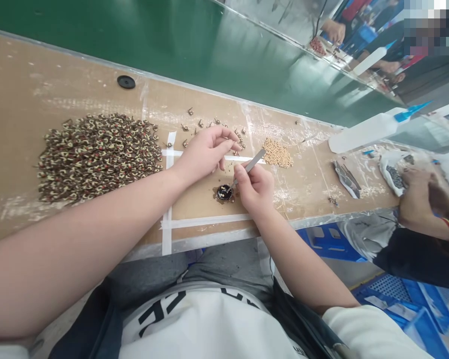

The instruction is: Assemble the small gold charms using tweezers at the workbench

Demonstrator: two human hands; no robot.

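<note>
My right hand (pixel 255 185) grips metal tweezers (pixel 251 164), whose tips reach down into a small black dish (pixel 224 192) on the brown worktop. My left hand (pixel 208 148) hovers just above and behind the dish, fingers curled in a pinch on a tiny part I cannot make out. A large heap of small brown, cream and red components (pixel 97 155) lies to the left. Several loose ones (pixel 214 122) are scattered behind my left hand. A small pile of beige beads (pixel 277 153) sits right of the tweezers.
White tape lines (pixel 168 219) mark the worktop. A white squeeze bottle with blue nozzle (pixel 370 130) lies at the right, near dark pliers (pixel 346 178). A co-worker's hands (pixel 421 197) work at the far right. A black disc (pixel 126 82) lies by the green conveyor belt (pixel 194 45).
</note>
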